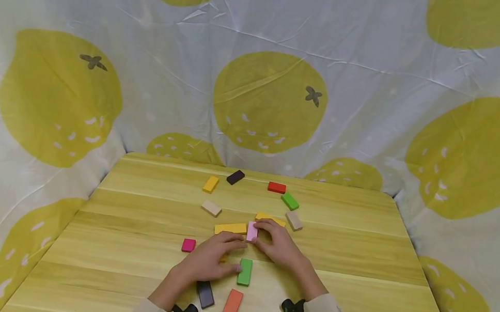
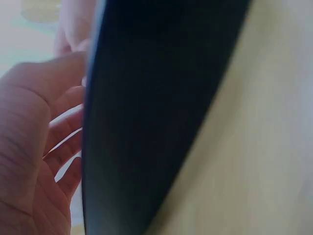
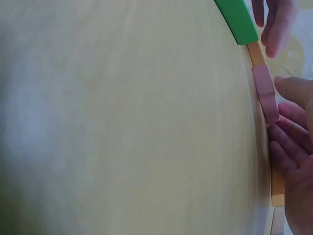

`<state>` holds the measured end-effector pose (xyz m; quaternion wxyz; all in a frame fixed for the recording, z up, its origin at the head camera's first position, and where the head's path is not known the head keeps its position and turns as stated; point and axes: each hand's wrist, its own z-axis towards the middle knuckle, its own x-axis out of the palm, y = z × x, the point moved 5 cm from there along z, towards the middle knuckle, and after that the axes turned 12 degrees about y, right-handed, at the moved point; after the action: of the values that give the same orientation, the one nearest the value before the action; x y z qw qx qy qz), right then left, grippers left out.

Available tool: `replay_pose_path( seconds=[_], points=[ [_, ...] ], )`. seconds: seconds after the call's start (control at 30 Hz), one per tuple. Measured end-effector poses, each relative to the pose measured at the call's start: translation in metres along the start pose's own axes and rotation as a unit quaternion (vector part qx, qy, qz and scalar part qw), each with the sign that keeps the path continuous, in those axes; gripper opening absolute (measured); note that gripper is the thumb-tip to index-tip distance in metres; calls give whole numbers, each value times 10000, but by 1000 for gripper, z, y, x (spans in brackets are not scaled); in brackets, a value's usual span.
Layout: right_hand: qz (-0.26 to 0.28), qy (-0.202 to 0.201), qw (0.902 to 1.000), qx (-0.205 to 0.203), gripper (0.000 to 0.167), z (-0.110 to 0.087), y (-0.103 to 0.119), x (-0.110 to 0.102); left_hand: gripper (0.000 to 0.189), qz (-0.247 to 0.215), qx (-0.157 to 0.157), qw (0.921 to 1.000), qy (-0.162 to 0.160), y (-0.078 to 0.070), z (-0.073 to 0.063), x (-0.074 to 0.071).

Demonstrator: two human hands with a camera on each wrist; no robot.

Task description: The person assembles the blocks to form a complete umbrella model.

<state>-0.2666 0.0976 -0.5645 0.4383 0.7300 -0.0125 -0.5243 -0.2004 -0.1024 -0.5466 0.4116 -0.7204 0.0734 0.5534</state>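
Note:
In the head view, my right hand (image 1: 278, 244) pinches a pink block (image 1: 252, 232) between thumb and fingertips. The right wrist view shows this pink block (image 3: 265, 94) lying on the table beside the thumb. My left hand (image 1: 211, 256) spreads over the table with loosely bent fingers. Its thumb touches the edge of a green block (image 1: 244, 272), while the fingertips lie just in front of a long yellow block (image 1: 230, 228). Another yellow block (image 1: 270, 219) is partly hidden behind the right hand. A large dark surface (image 2: 146, 117) covers much of the left wrist view.
Behind the hands lie a yellow (image 1: 210, 184), a black (image 1: 235, 177), a red (image 1: 277, 187) and a green block (image 1: 289, 201), plus two beige blocks (image 1: 211, 208). Nearer are a magenta block (image 1: 188, 245), a dark block (image 1: 205, 294) and an orange-red block (image 1: 232, 306).

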Motion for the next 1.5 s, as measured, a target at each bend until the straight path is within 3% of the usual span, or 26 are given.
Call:
replay_pose_path(
  seconds=[0.2,0.43,1.13,1.5],
  points=[
    [32,-34,10000,-14,41,-2,1,-1,43,108,305,9994,79,-14,4,7],
    [59,20,10000,6,42,-2,0,0,37,268,340,9990,53,-13,4,10],
    [161,-55,9998,-111,41,-1,0,2,41,173,38,9992,-353,-3,10,5],
    [192,-86,9997,-108,40,-1,-3,3,50,116,-346,9978,-545,4,18,4]
  ],
)
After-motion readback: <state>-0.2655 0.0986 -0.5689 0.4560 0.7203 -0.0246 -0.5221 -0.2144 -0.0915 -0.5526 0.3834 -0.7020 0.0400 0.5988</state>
